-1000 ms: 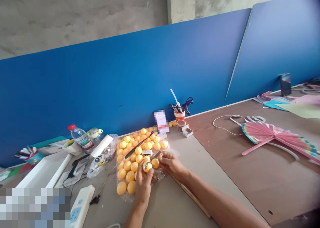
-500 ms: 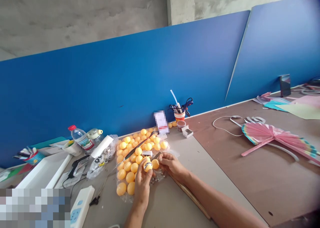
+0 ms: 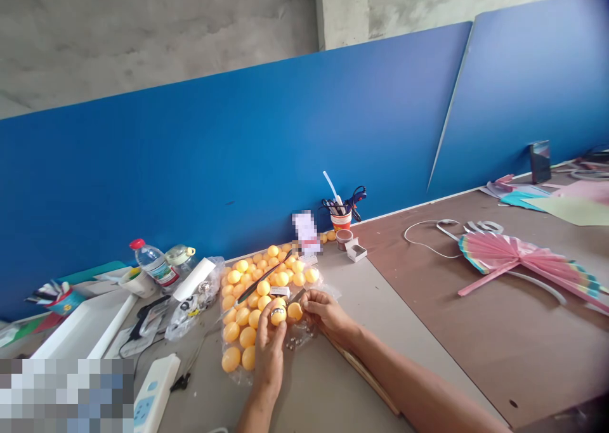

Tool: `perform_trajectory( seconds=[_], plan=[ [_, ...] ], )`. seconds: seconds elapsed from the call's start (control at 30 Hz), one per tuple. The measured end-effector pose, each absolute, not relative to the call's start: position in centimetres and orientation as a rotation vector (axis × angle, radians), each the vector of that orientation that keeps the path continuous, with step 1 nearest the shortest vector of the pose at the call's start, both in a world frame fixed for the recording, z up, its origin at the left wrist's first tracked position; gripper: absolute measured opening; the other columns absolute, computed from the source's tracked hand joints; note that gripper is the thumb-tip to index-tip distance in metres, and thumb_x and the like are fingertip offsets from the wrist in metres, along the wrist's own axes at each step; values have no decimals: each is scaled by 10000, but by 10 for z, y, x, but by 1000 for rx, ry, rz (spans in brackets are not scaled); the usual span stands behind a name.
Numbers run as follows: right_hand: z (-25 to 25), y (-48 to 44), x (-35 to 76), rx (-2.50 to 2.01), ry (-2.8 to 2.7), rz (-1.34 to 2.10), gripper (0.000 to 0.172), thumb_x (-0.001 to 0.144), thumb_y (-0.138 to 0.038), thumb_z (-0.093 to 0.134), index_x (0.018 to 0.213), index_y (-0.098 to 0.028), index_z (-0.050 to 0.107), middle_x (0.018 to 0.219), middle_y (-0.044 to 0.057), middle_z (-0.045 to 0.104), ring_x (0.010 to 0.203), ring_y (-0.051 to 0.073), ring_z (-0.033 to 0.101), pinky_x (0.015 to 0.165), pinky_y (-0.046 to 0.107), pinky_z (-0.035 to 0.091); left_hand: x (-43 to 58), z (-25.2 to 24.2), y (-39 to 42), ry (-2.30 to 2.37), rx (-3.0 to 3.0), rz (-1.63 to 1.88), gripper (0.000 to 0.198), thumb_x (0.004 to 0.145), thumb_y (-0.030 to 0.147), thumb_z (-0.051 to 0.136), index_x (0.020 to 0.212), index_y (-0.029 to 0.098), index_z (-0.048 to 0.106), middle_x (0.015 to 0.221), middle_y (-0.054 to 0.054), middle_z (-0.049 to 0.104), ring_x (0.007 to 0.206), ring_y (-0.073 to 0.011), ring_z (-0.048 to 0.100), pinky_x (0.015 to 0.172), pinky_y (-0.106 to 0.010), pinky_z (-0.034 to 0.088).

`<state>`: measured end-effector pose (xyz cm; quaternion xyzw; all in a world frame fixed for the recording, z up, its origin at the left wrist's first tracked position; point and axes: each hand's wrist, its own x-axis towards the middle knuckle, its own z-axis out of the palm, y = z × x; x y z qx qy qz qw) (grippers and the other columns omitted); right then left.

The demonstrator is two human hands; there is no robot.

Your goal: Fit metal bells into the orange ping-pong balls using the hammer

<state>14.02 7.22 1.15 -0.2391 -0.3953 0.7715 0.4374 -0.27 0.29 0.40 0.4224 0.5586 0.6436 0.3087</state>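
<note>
My left hand (image 3: 270,347) is closed around an orange table tennis ball (image 3: 278,316) that has a dark and silvery ring-like marking on its upper part. To its right, my right hand (image 3: 326,309) is pinched on a thin grey tool (image 3: 297,296), its kind not clear. Another orange ball (image 3: 294,311) sits by the right fingertips; whether they touch it I cannot tell. Behind and left of both hands lie many orange balls (image 3: 247,336) on clear plastic, with a dark slender tool (image 3: 266,274) across them. Small shiny metal bits (image 3: 295,342) lie below the hands.
A wooden strip (image 3: 364,373) lies under my right forearm. On the left are a power strip (image 3: 156,392), a white tray (image 3: 90,322) and a bottle (image 3: 155,265). Further back stand a pen cup (image 3: 340,220) and a small box (image 3: 356,250). A pink fan (image 3: 518,255) lies right.
My left hand has shifted slightly left with its ball, which is turned a little, so the ring-like marking sits higher. The right hand has barely moved.
</note>
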Motion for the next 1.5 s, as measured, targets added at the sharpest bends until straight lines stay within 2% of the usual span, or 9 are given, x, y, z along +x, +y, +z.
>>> perform_trajectory(
  seconds=[0.27, 0.37, 0.63, 0.9, 1.03, 1.17, 1.33, 1.5],
  plan=[
    [10, 72, 140, -616, -986, 1916, 241, 657, -326, 743, 676, -175, 556, 525, -47, 504, 453, 71, 382, 473, 227, 227, 0, 9, 1, 1424, 1043, 1568, 515, 719, 494, 736, 1133, 228, 586, 1216, -114, 653, 819, -203, 708, 698, -319, 591],
    [9, 72, 139, -626, -995, 1917, 242, 661, -334, 738, 678, -179, 553, 511, -50, 495, 451, 73, 379, 465, 224, 231, 0, 4, 4, 1414, 1044, 1594, 529, 696, 515, 746, 1088, 205, 571, 1123, -109, 677, 691, -173, 693, 658, -325, 587],
    [6, 74, 138, -602, -1010, 1899, 217, 650, -317, 728, 658, -179, 560, 522, -41, 513, 464, 76, 389, 475, 228, 228, 0, -2, 7, 1390, 1109, 1658, 503, 695, 509, 751, 1035, 186, 568, 945, -69, 680, 535, -103, 589, 532, -271, 537],
    [12, 72, 140, -605, -1013, 1910, 189, 668, -301, 706, 650, -180, 562, 512, -39, 514, 468, 80, 385, 473, 227, 231, -4, -9, 6, 1409, 1167, 1626, 522, 705, 517, 746, 1062, 182, 564, 944, -76, 665, 578, -121, 595, 527, -266, 525],
    [12, 71, 140, -613, -1028, 1905, 182, 672, -299, 698, 658, -180, 562, 516, -39, 513, 466, 79, 391, 467, 226, 238, 0, -5, 3, 1449, 1188, 1635, 512, 712, 531, 736, 1064, 193, 582, 922, -82, 672, 670, -173, 640, 549, -277, 537],
    [10, 69, 140, -635, -1104, 1878, 192, 691, -319, 692, 685, -186, 554, 515, -45, 510, 463, 84, 403, 465, 226, 266, 0, -4, 2, 1487, 1254, 1631, 481, 739, 512, 721, 1074, 195, 585, 1020, -115, 678, 853, -229, 676, 654, -308, 572],
    [13, 66, 141, -633, -1266, 1841, 249, 716, -373, 696, 706, -182, 536, 548, -41, 520, 477, 82, 409, 486, 220, 309, -4, -9, 4, 1501, 1325, 1605, 461, 794, 503, 669, 1112, 188, 558, 1136, -129, 662, 1014, -243, 666, 851, -369, 567],
    [13, 63, 139, -586, -1313, 1892, 285, 714, -410, 707, 735, -186, 530, 573, -42, 516, 506, 91, 440, 518, 227, 350, -5, -12, 5, 1493, 1348, 1549, 467, 822, 499, 635, 1153, 187, 530, 1180, -146, 658, 1059, -256, 663, 861, -379, 576]
  ],
)
